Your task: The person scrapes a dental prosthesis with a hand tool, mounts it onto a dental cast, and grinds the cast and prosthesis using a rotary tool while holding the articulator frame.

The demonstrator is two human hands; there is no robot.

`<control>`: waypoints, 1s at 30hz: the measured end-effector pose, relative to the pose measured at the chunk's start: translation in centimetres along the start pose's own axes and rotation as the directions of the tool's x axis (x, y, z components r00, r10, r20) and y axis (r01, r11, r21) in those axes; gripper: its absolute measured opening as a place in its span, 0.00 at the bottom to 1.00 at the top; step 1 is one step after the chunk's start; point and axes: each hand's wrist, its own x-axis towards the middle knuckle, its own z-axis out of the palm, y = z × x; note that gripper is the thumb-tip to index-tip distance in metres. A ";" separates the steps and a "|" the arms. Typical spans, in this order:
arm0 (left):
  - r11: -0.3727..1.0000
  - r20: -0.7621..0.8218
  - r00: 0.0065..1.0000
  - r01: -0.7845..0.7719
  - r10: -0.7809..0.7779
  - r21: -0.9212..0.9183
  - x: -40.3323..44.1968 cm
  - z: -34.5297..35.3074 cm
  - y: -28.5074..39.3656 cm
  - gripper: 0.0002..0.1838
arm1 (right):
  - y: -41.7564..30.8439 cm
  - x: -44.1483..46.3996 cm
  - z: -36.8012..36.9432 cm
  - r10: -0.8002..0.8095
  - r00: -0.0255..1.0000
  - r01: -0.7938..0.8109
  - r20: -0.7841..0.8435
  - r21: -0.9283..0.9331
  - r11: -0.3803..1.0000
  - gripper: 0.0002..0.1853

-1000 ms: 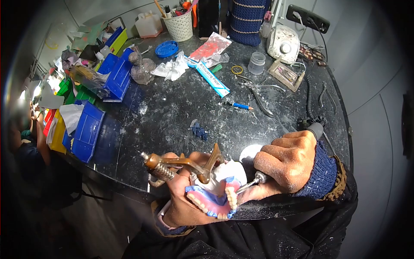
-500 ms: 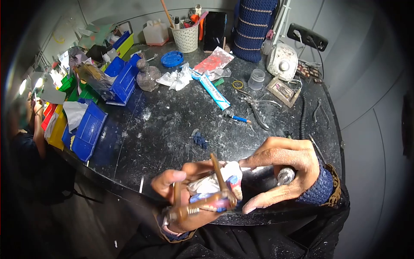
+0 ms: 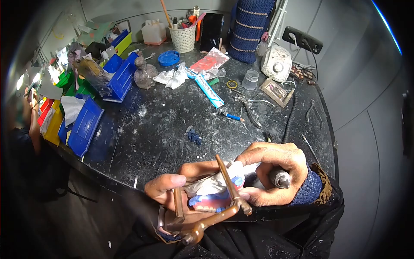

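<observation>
Over the table's front edge, my left hand (image 3: 164, 190) is wrapped round a brass-coloured dental articulator (image 3: 215, 219) carrying a white plaster cast (image 3: 202, 186). On the cast sits a pink denture base (image 3: 214, 201) with pale teeth and blue patches. My right hand (image 3: 282, 157) has its index finger and thumb at the cast's right side, seemingly touching it. A metal, pen-like handpiece (image 3: 280, 178) is tucked in that hand's curled fingers, its end pointing toward me. The left fingers behind the cast are partly hidden.
Beyond my hands lie dark blue scraps (image 3: 194, 137), a blue pencil (image 3: 233, 117), pliers (image 3: 251, 112) and an articulating paper packet (image 3: 207, 91). Blue bins (image 3: 86, 125) line the left side. A white control box (image 3: 276, 64) stands back right. Another person's arm (image 3: 34, 116) shows far left.
My right thumb and index finger have closed in on the cast's right side. The articulator's brass frame has tilted lower toward me. The whole view has shifted slightly.
</observation>
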 end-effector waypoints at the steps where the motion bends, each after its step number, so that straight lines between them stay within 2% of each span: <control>1: 1.000 0.008 1.000 -0.027 0.027 0.014 0.0 0.1 -0.1 0.35 | 0.1 -0.1 0.1 0.003 1.000 -0.003 -0.016 -0.006 1.000 0.20; 3: 0.997 -0.043 0.999 -0.002 0.006 0.075 0.1 -0.4 0.6 0.37 | 0.1 -0.2 0.2 0.002 0.999 -0.002 -0.044 -0.014 1.000 0.21; 4: 0.995 -0.069 0.998 0.012 -0.005 0.104 0.1 -0.7 0.9 0.38 | -0.3 -0.1 0.2 0.086 0.995 -0.084 -0.053 0.041 0.996 0.21; 5: 0.932 -0.065 0.994 -0.063 0.092 0.357 0.3 -0.5 0.4 0.42 | -0.3 -0.3 0.0 0.139 0.989 -0.137 -0.052 0.036 0.990 0.20; 6: 0.586 0.045 0.964 -0.195 0.261 0.787 0.2 -0.5 -0.2 0.47 | 0.2 -0.3 0.1 0.070 0.993 -0.067 -0.093 0.029 0.997 0.19; 7: 0.230 0.154 0.919 -0.249 0.364 0.941 0.3 -0.7 -0.6 0.53 | -0.4 -0.3 0.0 0.194 0.975 -0.184 -0.111 0.093 0.979 0.18; 8: -0.227 0.361 0.820 -0.287 0.444 0.931 0.8 -1.7 -0.7 0.60 | -1.1 -0.3 -0.1 0.317 0.940 -0.295 -0.128 0.164 0.941 0.17; 9: 0.097 0.151 0.889 -0.213 0.433 0.972 0.8 -0.4 -0.7 0.59 | -1.7 -0.3 -0.3 0.433 0.890 -0.393 -0.142 0.239 0.888 0.16; 10: 0.409 -0.066 0.914 -0.115 0.401 0.905 0.8 0.9 -0.7 0.58 | -1.5 -0.2 -0.2 0.360 0.917 -0.319 -0.173 0.224 0.921 0.17; 11: 0.486 -0.135 0.915 -0.074 0.381 0.871 0.8 1.4 -0.6 0.53 | -1.3 -0.1 0.0 0.287 0.936 -0.245 -0.203 0.209 0.947 0.17; 12: 0.430 0.002 0.940 -0.157 0.341 0.889 0.7 0.7 -0.3 0.45 | -0.8 -0.4 -0.1 0.192 0.960 -0.183 -0.206 0.062 0.981 0.18; 14: 0.289 0.150 0.943 -0.238 0.296 0.927 0.5 -0.2 0.3 0.36 | -0.2 -0.6 0.2 0.128 0.966 -0.114 -0.225 0.074 0.991 0.18; 16: 0.106 0.182 0.936 -0.222 0.302 0.969 0.4 -0.2 0.5 0.34 | 0.2 -0.6 0.3 0.076 0.971 -0.064 -0.228 0.060 0.996 0.20; 19: 0.121 -0.053 0.834 -0.016 0.549 0.993 0.5 0.4 -1.0 0.45 | 0.7 -0.5 0.3 0.032 0.979 -0.022 -0.201 0.051 0.998 0.21; 20: 0.130 -0.064 0.819 -0.014 0.571 0.991 0.5 0.5 -1.1 0.44 | 0.8 -0.5 0.2 0.031 0.983 -0.022 -0.183 0.049 0.999 0.22; 23: 0.175 -0.005 0.841 -0.107 0.541 0.979 -0.1 -0.8 -1.0 0.41 | 0.9 -0.4 0.2 0.062 0.991 -0.058 -0.117 0.037 0.998 0.23; 25: 0.220 -0.054 0.848 -0.075 0.527 0.973 -0.5 -1.1 -0.9 0.36 | 1.3 -0.5 0.3 0.059 0.994 -0.056 -0.091 0.036 0.998 0.23; 29: 0.127 -0.003 0.861 -0.072 0.509 0.989 -0.8 -1.1 -0.7 0.32 | 1.6 -0.6 0.3 0.011 0.997 -0.012 -0.082 -0.016 1.000 0.21; 30: 0.179 -0.032 0.857 -0.070 0.514 0.981 -0.7 -1.0 -0.7 0.31 | 1.6 -0.6 0.4 -0.007 0.996 0.003 -0.084 -0.043 0.999 0.20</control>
